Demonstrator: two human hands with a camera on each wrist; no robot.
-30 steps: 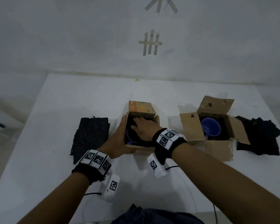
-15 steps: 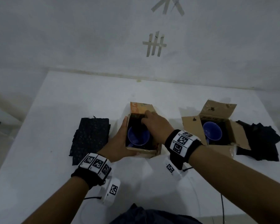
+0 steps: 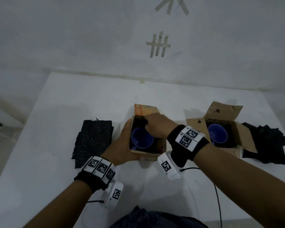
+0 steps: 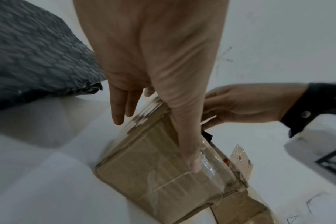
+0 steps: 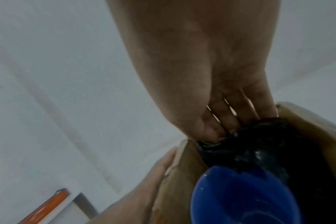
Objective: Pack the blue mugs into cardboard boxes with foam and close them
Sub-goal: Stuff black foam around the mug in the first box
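Note:
An open cardboard box (image 3: 147, 154) stands mid-table, lined with black foam (image 5: 259, 144), and a blue mug (image 3: 141, 140) sits upright in it. My left hand (image 3: 124, 142) lies against the box's left wall with straight fingers, thumb (image 4: 192, 159) laid along the front face. My right hand (image 3: 152, 127) reaches into the far side of the box, and its curled fingers (image 5: 217, 130) pinch the foam's top edge just behind the mug (image 5: 240, 197). A second open box (image 3: 242, 139) to the right holds another blue mug (image 3: 217, 135) in black foam.
A flat dark foam sheet (image 3: 94, 142) lies left of the middle box, close to my left hand. A heap of black foam pieces (image 3: 266, 143) lies right of the second box. The white table (image 3: 56, 112) meets a white wall behind.
My right hand has come off the top of the mug and moved to the far side of the box, so the mug's opening shows. My left hand has stayed on the box.

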